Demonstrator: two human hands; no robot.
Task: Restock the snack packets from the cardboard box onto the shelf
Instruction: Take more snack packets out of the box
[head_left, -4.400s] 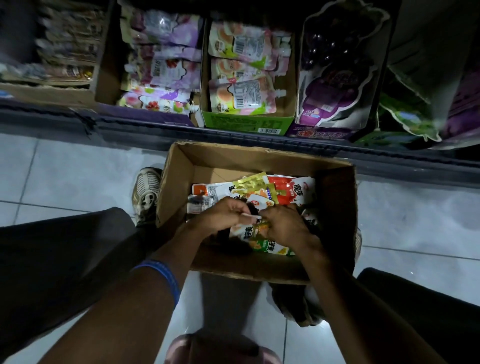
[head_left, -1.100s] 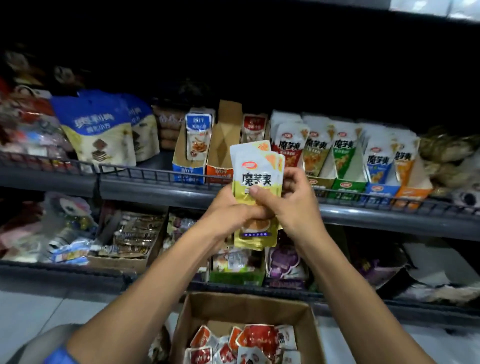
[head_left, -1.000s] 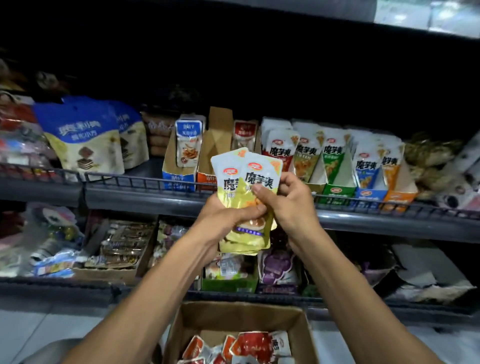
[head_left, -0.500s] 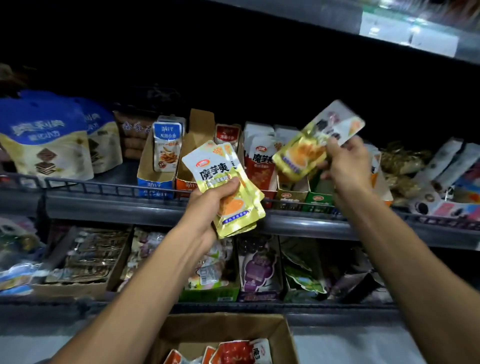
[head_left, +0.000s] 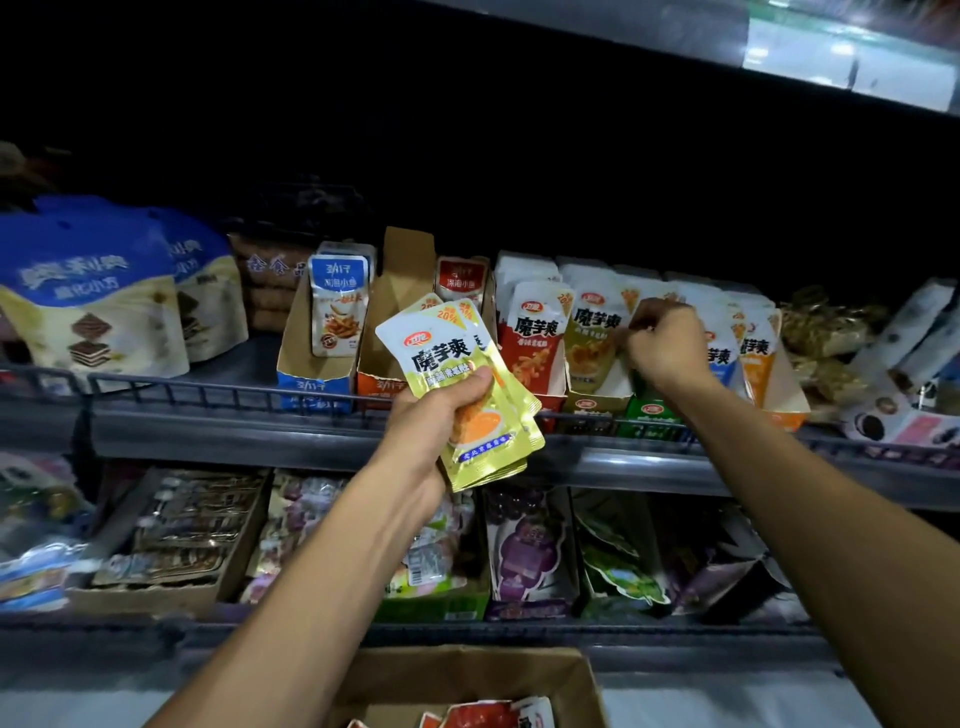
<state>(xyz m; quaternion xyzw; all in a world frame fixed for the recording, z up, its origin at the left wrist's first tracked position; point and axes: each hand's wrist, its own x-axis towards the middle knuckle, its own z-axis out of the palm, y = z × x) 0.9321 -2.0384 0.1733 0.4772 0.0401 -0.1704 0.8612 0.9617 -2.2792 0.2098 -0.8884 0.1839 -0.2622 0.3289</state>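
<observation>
Above the cardboard box (head_left: 467, 680), I see my left hand (head_left: 441, 415) clamped on yellow packets (head_left: 467, 384); right hand (head_left: 665, 348) curled, pinching among shelf (head_left: 332, 436) packets.

Dim shop aisle: grey metal shelving (head_left: 322, 441) with wire rails, dark recess above, pale floor (head_left: 727, 701).

box (head_left: 467, 675) cut by bottom edge, right hand's (head_left: 667, 348) fingertips hidden among shelf packets (head_left: 592, 332), stack (head_left: 467, 384) count behind front packet unclear, upper shelf back dark
</observation>
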